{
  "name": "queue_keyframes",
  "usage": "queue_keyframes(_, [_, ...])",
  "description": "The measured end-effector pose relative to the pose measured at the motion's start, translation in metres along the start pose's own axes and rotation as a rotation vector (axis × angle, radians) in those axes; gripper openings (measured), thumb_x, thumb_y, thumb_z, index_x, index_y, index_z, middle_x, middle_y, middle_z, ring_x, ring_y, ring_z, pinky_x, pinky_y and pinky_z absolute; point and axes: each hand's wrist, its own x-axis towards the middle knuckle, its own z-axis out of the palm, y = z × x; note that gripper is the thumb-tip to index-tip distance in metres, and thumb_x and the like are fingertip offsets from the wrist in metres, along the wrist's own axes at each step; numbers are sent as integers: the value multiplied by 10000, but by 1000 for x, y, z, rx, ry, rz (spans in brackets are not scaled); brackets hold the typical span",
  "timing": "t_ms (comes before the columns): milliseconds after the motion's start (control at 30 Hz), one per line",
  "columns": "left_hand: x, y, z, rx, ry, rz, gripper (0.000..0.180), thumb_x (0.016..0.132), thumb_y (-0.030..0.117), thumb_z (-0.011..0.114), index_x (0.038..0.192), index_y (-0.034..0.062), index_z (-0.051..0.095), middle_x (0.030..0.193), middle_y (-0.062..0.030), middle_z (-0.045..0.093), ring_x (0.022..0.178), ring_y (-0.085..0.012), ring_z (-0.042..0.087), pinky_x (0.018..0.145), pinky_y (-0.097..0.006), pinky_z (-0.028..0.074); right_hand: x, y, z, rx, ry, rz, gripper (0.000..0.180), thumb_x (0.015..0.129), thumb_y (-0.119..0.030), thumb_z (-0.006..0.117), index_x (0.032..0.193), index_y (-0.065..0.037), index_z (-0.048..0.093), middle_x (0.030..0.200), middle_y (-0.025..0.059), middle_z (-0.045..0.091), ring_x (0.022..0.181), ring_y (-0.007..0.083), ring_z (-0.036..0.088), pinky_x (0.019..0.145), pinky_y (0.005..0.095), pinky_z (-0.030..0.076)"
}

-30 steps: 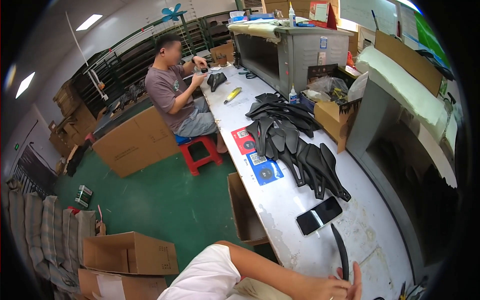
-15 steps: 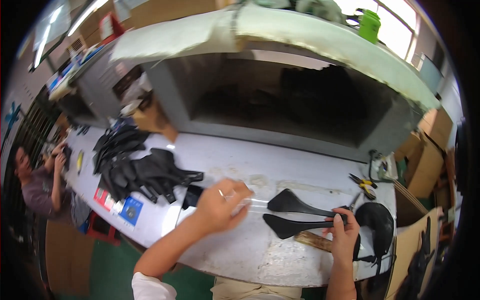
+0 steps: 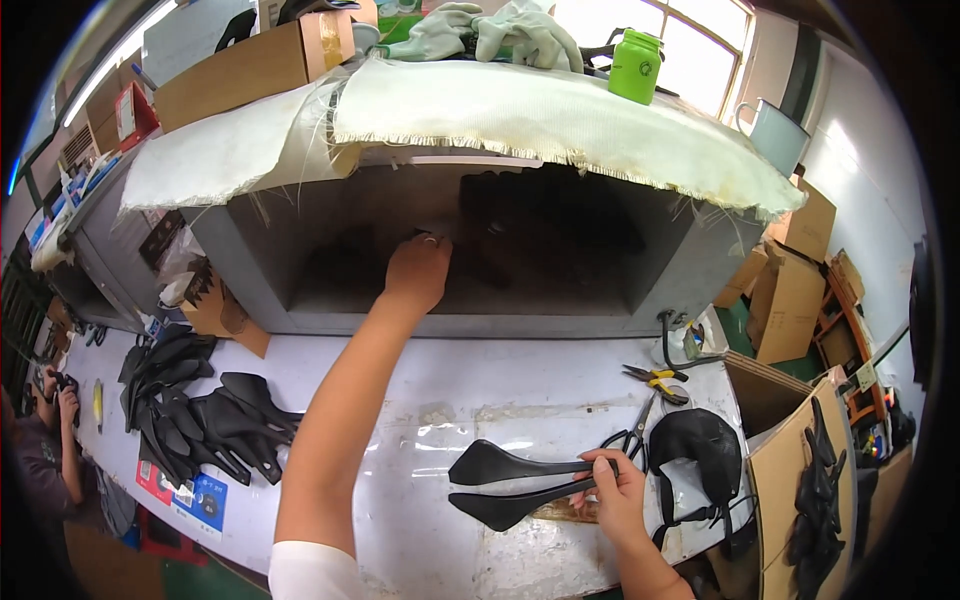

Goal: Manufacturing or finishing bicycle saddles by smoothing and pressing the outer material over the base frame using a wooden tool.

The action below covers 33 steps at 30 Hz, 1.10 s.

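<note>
My left hand (image 3: pixel 418 272) is stretched far out, into the big grey box with an open front (image 3: pixel 250 270) that stands at the back of the white bench (image 3: pixel 420 400). The fingers are curled in at the dark inside of the box, but I cannot tell if that grip is pinching anything.

My right hand (image 3: pixel 617 497) is low and near me. Its grip is pressed around the thin ends of two black, long, flat saddle-shaped shells (image 3: pixel 520 485). They lie one beside the other on the bench, with their wide ends pointing to my left.

Black scissors (image 3: pixel 632 432) lie just beside that hand, and yellow-handled pliers (image 3: pixel 655 379) lie a bit farther back. A round black mask-like piece with straps (image 3: pixel 697 452) sits to the right of the hand.

A heap of more black shells (image 3: pixel 195 405) lies well off to the left on the bench. A pale woven cloth (image 3: pixel 540 115) covers the top of the box, and a green bottle (image 3: pixel 637 65) stands on it.
</note>
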Motion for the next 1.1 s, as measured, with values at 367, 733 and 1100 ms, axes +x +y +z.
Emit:
queue_keyframes(367, [-8,-12,17,122,2,120,314,939,74,603,1241,50,688,1174,-122,742,1125,-286,708,948,-404,567,1,-4,0,18,25,7,277,1131,-214,553,1213,28,661,937,161,717,684,182,687,608,306,565])
queue_keyframes(733, [-39,8,-53,-85,303,52,338,945,136,616,1260,30,680,1260,-125,725,1237,-303,643,1172,-506,432,18,11,-4,301,178,-217,393,1144,-353,514,1111,11,659,864,117,686,612,169,626,508,307,534])
queue_keyframes(1100, [-242,79,-87,-1513,20,-778,537,1172,510,294,802,148,440,654,3,401,587,-128,353,573,-312,326,194,-32,167,725,165,-80,310,1118,-200,551,1338,16,519,1169,183,628,950,329,736,852,424,629])
